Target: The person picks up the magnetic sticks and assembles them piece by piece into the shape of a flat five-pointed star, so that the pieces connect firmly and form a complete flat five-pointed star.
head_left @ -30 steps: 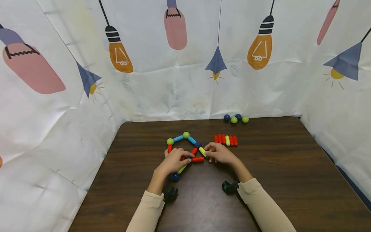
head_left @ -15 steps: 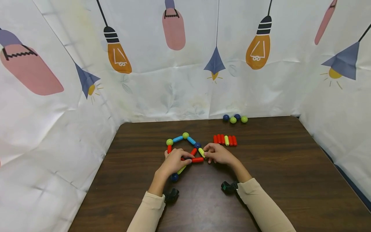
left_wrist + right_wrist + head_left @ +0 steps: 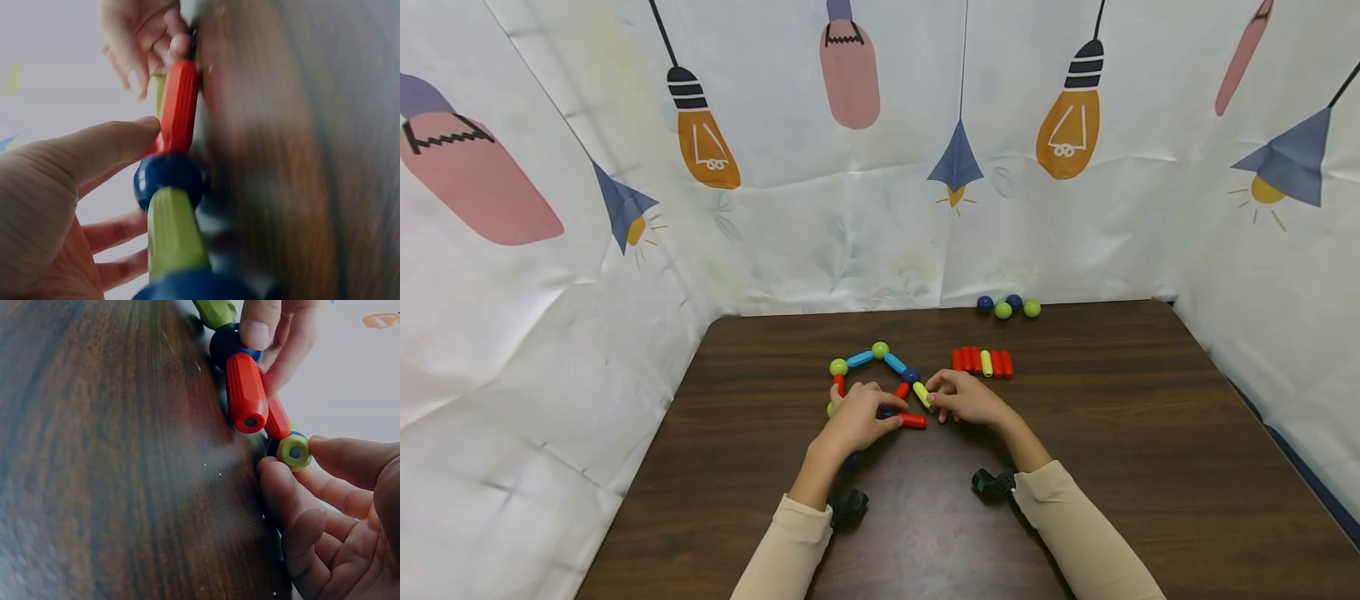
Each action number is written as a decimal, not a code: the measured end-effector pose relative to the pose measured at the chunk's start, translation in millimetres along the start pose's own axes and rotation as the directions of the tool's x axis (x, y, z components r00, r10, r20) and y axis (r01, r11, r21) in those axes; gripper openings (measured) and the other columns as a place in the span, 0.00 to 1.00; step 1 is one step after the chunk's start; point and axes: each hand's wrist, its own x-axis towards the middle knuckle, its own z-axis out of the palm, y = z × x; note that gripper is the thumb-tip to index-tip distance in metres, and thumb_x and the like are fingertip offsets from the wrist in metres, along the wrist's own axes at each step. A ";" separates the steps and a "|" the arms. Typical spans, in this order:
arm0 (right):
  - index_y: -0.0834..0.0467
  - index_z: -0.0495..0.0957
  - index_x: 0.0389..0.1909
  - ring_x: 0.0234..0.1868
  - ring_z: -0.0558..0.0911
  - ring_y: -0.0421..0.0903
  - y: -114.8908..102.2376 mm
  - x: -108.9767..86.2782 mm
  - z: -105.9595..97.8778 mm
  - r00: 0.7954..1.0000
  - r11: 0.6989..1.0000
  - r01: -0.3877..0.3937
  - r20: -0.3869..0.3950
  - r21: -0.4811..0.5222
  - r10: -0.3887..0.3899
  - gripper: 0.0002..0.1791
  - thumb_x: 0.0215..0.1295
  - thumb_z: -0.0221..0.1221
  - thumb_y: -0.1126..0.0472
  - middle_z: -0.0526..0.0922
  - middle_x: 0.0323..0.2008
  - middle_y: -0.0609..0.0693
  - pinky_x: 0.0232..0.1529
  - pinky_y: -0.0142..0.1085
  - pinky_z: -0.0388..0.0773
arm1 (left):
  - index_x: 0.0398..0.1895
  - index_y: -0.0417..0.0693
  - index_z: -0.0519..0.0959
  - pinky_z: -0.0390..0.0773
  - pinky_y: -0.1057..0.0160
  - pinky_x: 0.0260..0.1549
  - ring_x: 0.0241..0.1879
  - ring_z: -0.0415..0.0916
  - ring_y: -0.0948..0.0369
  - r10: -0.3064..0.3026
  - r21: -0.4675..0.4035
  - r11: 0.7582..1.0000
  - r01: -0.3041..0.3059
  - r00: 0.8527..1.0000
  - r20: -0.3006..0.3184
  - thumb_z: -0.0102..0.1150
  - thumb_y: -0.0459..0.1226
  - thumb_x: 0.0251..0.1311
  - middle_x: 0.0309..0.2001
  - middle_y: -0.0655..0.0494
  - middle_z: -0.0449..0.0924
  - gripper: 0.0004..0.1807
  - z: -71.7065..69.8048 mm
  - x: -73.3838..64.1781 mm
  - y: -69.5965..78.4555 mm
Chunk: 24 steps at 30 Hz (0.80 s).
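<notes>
Magnetic sticks and balls form a joined figure on the table, with light blue sticks (image 3: 861, 358) and green balls (image 3: 881, 350) on its far side. My left hand (image 3: 856, 417) pinches a dark blue ball (image 3: 226, 345) between thumb and index finger, covering part of the figure. From that ball a red stick (image 3: 913, 421) points right, its metal-tipped end free. My right hand (image 3: 966, 397) pinches a yellow-green stick (image 3: 922, 395) near its free end; the stick's far end meets another blue ball (image 3: 911, 376). A further blue ball (image 3: 852, 460) lies partly hidden under my left hand.
Behind my right hand lies a row of red sticks (image 3: 966, 360) with one yellow-green stick (image 3: 987, 363) among them. Loose blue and green balls (image 3: 1003, 310) rest at the table's (image 3: 1112, 417) back edge, by a patterned white curtain (image 3: 880, 233).
My left hand has shifted slightly right, and the red stick beside it has swung a little towards me. A green ball now shows left of that hand. My right hand has hardly moved.
</notes>
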 end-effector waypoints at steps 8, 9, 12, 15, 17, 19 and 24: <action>0.61 0.77 0.55 0.26 0.83 0.45 0.6 0.4 -0.3 1.000 1.000 0.000 0.001 -0.003 0.000 0.14 0.75 0.58 0.57 0.88 0.34 0.53 0.26 0.36 0.77 | 0.46 0.64 0.90 0.53 0.25 0.63 0.46 0.70 0.54 0.012 0.072 0.997 -0.010 1.000 -0.029 0.72 0.46 0.60 0.43 0.56 0.78 0.10 9.0 1.5 8.7; 0.61 0.77 0.55 0.26 0.83 0.45 0.8 0.6 -0.5 1.000 1.000 -0.001 0.002 -0.003 0.001 0.14 0.75 0.58 0.57 0.88 0.34 0.53 0.26 0.36 0.77 | 0.45 0.64 0.90 0.53 0.25 0.63 0.46 0.70 0.54 0.012 0.068 0.998 -0.010 0.999 -0.034 0.72 0.46 0.60 0.43 0.56 0.78 0.10 9.4 1.6 8.5; 0.60 0.77 0.55 0.26 0.83 0.45 0.6 0.7 -0.9 1.000 1.000 -0.002 0.004 -0.001 0.002 0.14 0.75 0.58 0.57 0.88 0.34 0.52 0.26 0.36 0.77 | 0.45 0.63 0.90 0.53 0.25 0.63 0.46 0.70 0.54 0.023 0.051 0.998 -0.021 0.999 -0.040 0.72 0.46 0.60 0.43 0.56 0.78 0.10 10.5 1.6 5.9; 0.59 0.77 0.55 0.26 0.83 0.46 0.7 1.1 -1.0 1.000 1.000 -0.005 0.003 0.002 0.005 0.13 0.76 0.58 0.57 0.88 0.33 0.51 0.26 0.36 0.77 | 0.44 0.62 0.89 0.53 0.25 0.62 0.45 0.70 0.54 0.036 0.018 0.999 -0.035 0.999 -0.041 0.72 0.46 0.61 0.42 0.56 0.78 0.10 11.2 1.3 3.4; 0.59 0.77 0.55 0.26 0.83 0.46 0.5 1.1 -0.9 1.000 1.000 -0.008 0.001 0.005 0.008 0.13 0.75 0.58 0.57 0.87 0.33 0.50 0.26 0.36 0.77 | 0.45 0.62 0.89 0.53 0.25 0.62 0.45 0.69 0.54 0.039 -0.004 0.999 -0.039 0.998 -0.040 0.71 0.46 0.61 0.42 0.57 0.78 0.09 12.1 1.8 1.7; 0.58 0.77 0.55 0.26 0.84 0.46 0.6 1.2 -1.0 1.000 1.000 -0.012 0.000 0.006 0.012 0.13 0.75 0.58 0.57 0.87 0.32 0.50 0.26 0.36 0.77 | 0.45 0.62 0.89 0.53 0.27 0.63 0.46 0.69 0.54 0.038 -0.025 0.999 -0.039 0.999 -0.037 0.71 0.46 0.62 0.42 0.57 0.78 0.10 12.5 2.2 0.8; 0.60 0.77 0.55 0.26 0.83 0.46 -0.3 0.4 -1.2 1.000 1.000 -0.009 -0.001 0.008 0.009 0.14 0.75 0.58 0.57 0.87 0.31 0.51 0.26 0.36 0.77 | 0.47 0.62 0.88 0.55 0.29 0.62 0.45 0.69 0.55 0.037 -0.048 0.998 -0.039 0.999 -0.032 0.68 0.46 0.64 0.41 0.57 0.78 0.10 14.7 4.4 -2.4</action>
